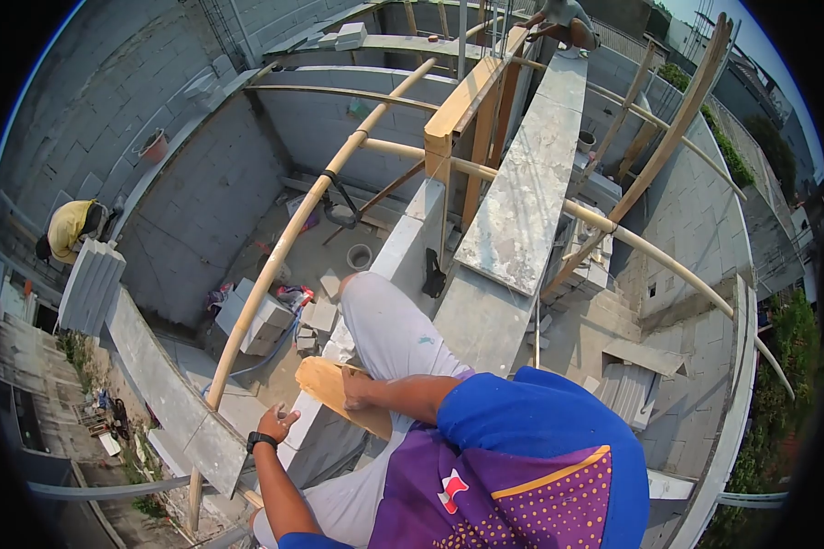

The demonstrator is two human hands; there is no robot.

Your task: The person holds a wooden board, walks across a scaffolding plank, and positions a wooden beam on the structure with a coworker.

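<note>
My right hand [355, 390] is closed on a short, pale wooden board [323, 379], which lies slanting across the block wall in front of me. Part of the board is hidden by the hand and forearm. Left of the wall is my left hand [276, 424], with a dark watch on its wrist. Its fingers are curled, and a small greyish thing seems to sit at their tips, too small to name. The top of the light grey block wall [308, 426] runs between my knees.
Bamboo poles [288, 240] cross the open rooms below. A wide grey plank [533, 174] runs away on the right, beside a timber-formed column [439, 137]. A bucket [359, 257] and blocks [254, 316] stand below. Other people crouch at far left [69, 229] and far top [568, 23].
</note>
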